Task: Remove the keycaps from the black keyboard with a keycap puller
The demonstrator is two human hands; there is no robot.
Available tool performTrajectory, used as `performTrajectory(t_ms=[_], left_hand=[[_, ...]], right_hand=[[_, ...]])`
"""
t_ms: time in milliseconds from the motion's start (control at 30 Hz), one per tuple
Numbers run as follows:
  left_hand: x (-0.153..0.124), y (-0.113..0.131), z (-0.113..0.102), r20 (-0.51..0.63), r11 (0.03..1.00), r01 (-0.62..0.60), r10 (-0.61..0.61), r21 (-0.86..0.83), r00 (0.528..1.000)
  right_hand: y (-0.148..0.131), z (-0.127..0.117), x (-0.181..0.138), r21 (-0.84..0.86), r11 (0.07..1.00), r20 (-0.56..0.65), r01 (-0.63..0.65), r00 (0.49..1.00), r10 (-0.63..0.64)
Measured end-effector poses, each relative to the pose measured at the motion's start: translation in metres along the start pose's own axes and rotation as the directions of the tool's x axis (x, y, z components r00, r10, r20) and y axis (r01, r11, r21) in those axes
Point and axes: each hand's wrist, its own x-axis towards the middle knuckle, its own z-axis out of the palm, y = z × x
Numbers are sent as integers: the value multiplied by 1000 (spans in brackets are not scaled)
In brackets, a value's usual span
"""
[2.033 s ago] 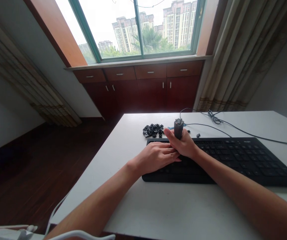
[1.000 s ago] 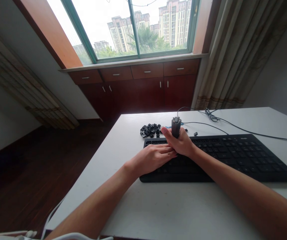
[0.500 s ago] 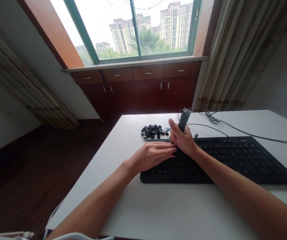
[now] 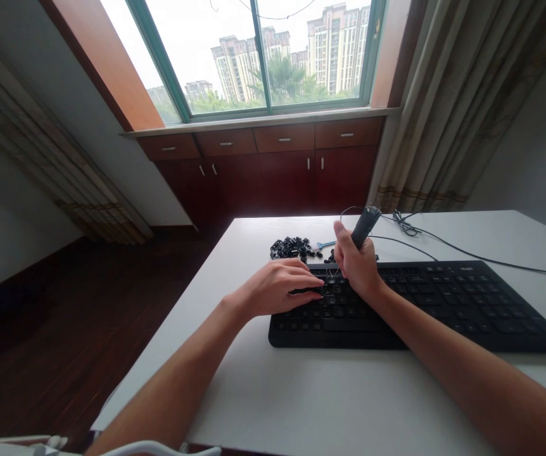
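Observation:
The black keyboard (image 4: 425, 345) lies across the white desk, with several keycaps off at its left part. My right hand (image 4: 359, 266) is closed around the dark handle of a keycap puller (image 4: 367, 227), which leans to the right. Thin wires show below that fist, over the upper key rows; whether they grip a keycap I cannot tell. My left hand (image 4: 285, 288) rests on the keyboard's left side, fingers stretched out and slightly apart, holding nothing. Behind the keyboard sits a pile of loose black keycaps (image 4: 289, 247).
A small blue-and-white tool (image 4: 323, 245), probably a brush, lies beside the pile. The keyboard's black cable (image 4: 467, 256) runs along the back of the white desk (image 4: 311, 392), with a tied bundle (image 4: 405, 223). Beyond stand low red cabinets (image 4: 282, 180) under a window.
My right hand has moved right with the keycap puller, whose handle now tilts more to the right. My left hand has drawn back left, and its fingers have parted a little.

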Motion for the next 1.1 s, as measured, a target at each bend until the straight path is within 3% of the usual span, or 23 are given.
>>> performTrajectory(t_ms=[167, 267, 333, 400, 467, 567, 800, 1100], left_hand=[[2, 2, -1, -39, 999, 29, -31, -46, 999], [-1, -7, -8, -167, 996, 86, -90, -29, 982], [-6, -18, -13, -297, 980, 198, -187, 8, 936], [-13, -31, -16, -407, 926, 375, -325, 48, 854], [-22, -44, -17, -426, 833, 552, -486, 37, 763], [-33, -59, -15, -411, 787, 617, -555, 22, 723], [-39, -78, 1, -412, 770, 637, -593, -38, 692], [-31, -81, 10, -399, 795, 607, -557, -1, 729]], right_hand=[[-1, 0, -1, -27, 1000, -8, -4, 1000, 4], [0, 0, -1, -16, 1000, -16, -20, 1000, 20], [0, 0, -2, -9, 1000, -11, -24, 1000, 24], [0, 0, -2, -5, 1000, -3, -26, 1000, 26], [-1, -1, -2, -8, 1000, 10, -22, 1000, 22], [-2, -1, -2, -18, 1000, 25, -6, 1000, 7], [-3, 0, -3, -18, 1000, 35, -5, 999, 6], [0, 0, -2, -30, 1000, 33, -2, 999, 3]])
